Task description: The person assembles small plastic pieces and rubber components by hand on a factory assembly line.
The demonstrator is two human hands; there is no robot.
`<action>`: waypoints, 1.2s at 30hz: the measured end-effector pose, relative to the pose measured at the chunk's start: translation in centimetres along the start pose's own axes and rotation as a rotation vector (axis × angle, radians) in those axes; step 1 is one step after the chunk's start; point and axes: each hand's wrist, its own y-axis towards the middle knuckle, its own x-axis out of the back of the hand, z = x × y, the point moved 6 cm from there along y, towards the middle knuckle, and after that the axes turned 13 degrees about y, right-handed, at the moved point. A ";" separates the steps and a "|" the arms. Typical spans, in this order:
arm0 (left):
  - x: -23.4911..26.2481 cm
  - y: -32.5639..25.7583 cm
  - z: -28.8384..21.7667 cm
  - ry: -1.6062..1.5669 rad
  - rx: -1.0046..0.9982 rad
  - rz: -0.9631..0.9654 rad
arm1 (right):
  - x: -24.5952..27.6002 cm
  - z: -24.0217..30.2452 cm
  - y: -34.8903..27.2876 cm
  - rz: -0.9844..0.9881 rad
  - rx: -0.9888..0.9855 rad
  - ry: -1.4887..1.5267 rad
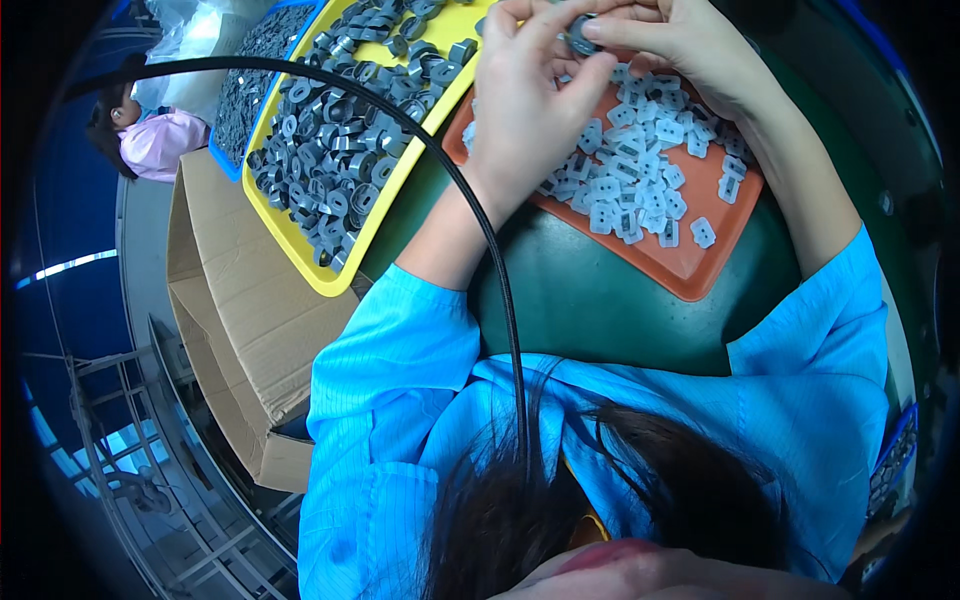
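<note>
At the top of the head view, my left hand [535, 95] and my right hand [690, 50] meet over an orange tray [688, 272]. Between their fingertips is a small dark grey round part [580, 36], partly covered by the fingers. Both hands are closed about it. Beneath them, many small translucent white plastic pieces [630, 190] with dark slots lie heaped in the tray. Left of my left hand, a yellow tray [330, 283] carries a pile of dark grey ring-shaped parts [345, 140].
A blue tray [228, 165] of small dark parts stands beyond the yellow one. An open cardboard box [265, 300] is at the left of the green table [590, 310]. A black cable [480, 215] arcs across the view. A person in pink [165, 145] is at far left.
</note>
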 end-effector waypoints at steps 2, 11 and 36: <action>0.1 -0.2 -0.6 0.157 -0.052 -0.015 | 0.3 -1.7 0.1 0.045 -0.215 0.228; 0.8 -0.1 -2.1 0.617 -0.490 -0.057 | 0.9 -0.3 -0.8 0.243 -0.149 -0.117; 17.8 10.3 9.5 1.476 0.019 -0.028 | 6.7 0.1 0.0 -0.238 0.372 -0.890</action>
